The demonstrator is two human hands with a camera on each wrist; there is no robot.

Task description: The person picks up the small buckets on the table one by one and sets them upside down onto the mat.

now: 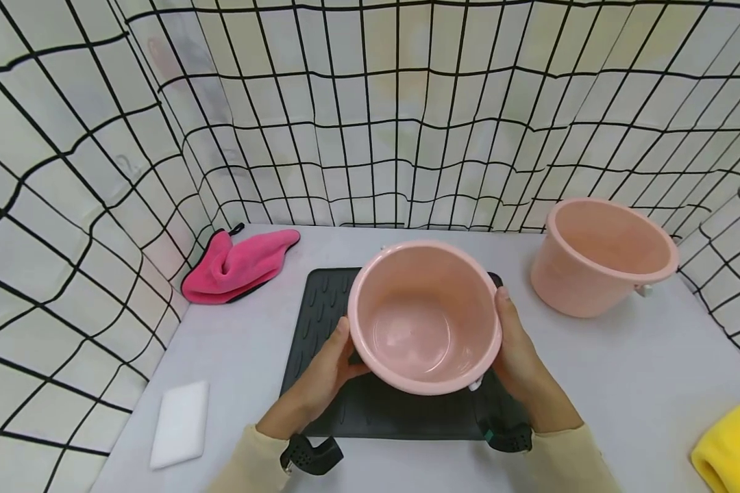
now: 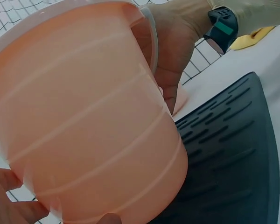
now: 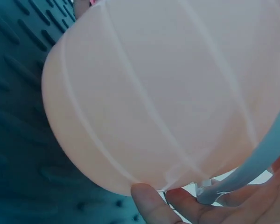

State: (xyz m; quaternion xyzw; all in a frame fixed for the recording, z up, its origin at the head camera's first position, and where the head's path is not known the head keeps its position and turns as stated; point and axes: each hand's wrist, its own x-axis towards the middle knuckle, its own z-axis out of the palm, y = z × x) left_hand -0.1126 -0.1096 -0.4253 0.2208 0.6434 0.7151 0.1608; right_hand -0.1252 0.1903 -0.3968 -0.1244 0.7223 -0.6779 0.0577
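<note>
Head view: the left hand (image 1: 327, 373) and the right hand (image 1: 521, 356) grip opposite sides of a pale pink, round plastic bucket (image 1: 413, 335), holding it over a dark, rectangular ribbed mat (image 1: 321, 308), mouth tilted toward the camera. A 2nd pale pink plastic bucket (image 1: 573, 277) stands at right; a bright pink, black-edged cloth (image 1: 240, 267) lies far left, a white rectangular block (image 1: 181, 424) nearer, a folded yellow cloth (image 1: 734, 445) near right.

Left wrist view: left fingers touch the outer wall; a pale curved handle (image 2: 154, 42) hangs beside the right hand.

Right wrist view: right fingertips press the wall near the handle's end.
</note>
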